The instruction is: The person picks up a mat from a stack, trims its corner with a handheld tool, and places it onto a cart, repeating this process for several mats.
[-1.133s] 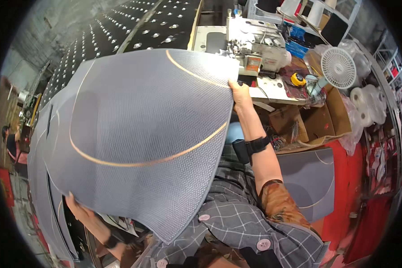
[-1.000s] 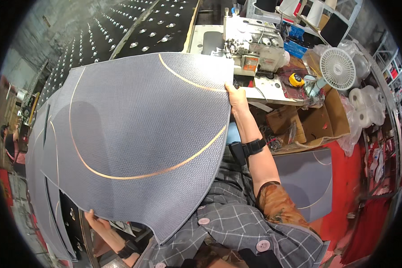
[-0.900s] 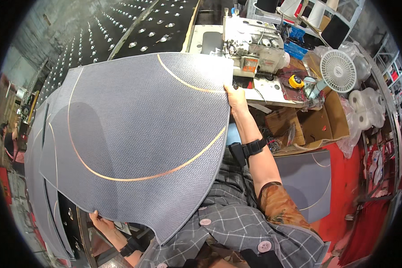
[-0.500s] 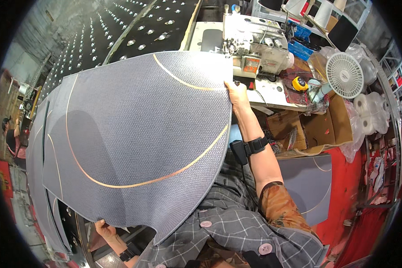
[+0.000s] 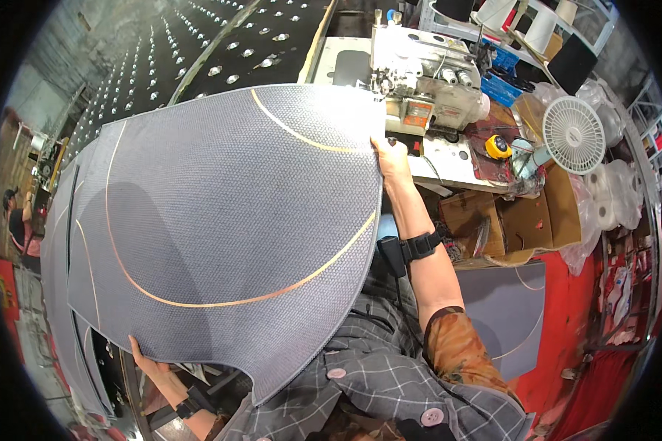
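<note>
One large grey mesh panel [image 5: 228, 228] with two orange curved stripes is held up, right hand [image 5: 391, 158] pinching its far corner. Left hand [image 5: 148, 361] grips its near edge; one sewing machine [image 5: 426, 81] sits beyond.

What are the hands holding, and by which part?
A large grey mesh panel: the right hand grips its upper right corner, the left hand its lower left edge.

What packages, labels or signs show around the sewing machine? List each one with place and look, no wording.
Label: small orange and white rectangle on the front of the white sewing machine.
Cardboard box: open, brown, right of the right hand, under the white desk fan.
Blue box: low, behind the machine, partly hidden.
No screen shows.
</note>
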Motion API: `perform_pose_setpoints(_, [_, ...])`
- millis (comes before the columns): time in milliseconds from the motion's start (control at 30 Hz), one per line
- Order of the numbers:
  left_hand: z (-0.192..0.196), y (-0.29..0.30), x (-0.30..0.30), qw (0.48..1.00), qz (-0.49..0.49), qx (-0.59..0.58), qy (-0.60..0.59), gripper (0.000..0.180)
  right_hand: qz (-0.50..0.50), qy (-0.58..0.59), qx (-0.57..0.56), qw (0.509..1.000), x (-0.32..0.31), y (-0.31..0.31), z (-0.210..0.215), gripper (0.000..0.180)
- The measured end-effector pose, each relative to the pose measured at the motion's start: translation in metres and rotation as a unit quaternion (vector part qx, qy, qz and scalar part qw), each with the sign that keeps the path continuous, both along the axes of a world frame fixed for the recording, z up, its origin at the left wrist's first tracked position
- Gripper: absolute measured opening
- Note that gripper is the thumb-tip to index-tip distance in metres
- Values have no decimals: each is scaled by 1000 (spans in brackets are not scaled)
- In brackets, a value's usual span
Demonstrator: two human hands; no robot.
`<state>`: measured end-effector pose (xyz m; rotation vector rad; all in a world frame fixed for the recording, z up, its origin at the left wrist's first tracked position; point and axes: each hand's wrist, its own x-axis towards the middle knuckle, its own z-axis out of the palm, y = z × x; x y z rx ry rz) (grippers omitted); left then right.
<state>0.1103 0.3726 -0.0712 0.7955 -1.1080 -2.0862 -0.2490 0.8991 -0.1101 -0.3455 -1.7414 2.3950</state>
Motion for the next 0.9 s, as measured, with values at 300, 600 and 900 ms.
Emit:
perform_pose_setpoints(300, [9, -2, -19, 1000, -10, -8, -12, 56, -27, 33, 43, 998, -3, -2, 7, 22])
perform_pose_setpoints(600, [24, -1, -74, 998, -10, -58, -38, 51, -48, 53, 79, 994, -42, 8, 11, 25])
perform_pose_setpoints(900, [46, 11, -142, 997, -61, -14, -41, 40, -33, 86, 116, 989, -35, 10, 16, 24])
